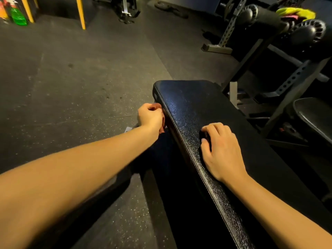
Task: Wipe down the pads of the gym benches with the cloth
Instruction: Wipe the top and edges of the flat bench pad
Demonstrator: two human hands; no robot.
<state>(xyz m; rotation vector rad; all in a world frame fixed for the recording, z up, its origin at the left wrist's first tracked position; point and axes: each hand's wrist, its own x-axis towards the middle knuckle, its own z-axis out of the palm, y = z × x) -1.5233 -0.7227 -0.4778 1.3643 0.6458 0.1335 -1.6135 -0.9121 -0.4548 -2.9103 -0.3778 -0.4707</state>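
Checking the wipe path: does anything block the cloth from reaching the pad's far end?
Nothing visible does. The left hand holds the cloth against the side of the pad, and that side runs bare to its far corner.

Left hand (pixel 150 116) grips reddish cloth (pixel 162 126) against bench pad (pixel 188 105) side edge, frame centre; right hand (pixel 221 150) rests on pad top, fingers loosely bent.

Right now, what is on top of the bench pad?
Only the right hand rests on the pad; whatever its palm covers is hidden. The left hand grips the cloth at the pad's side.
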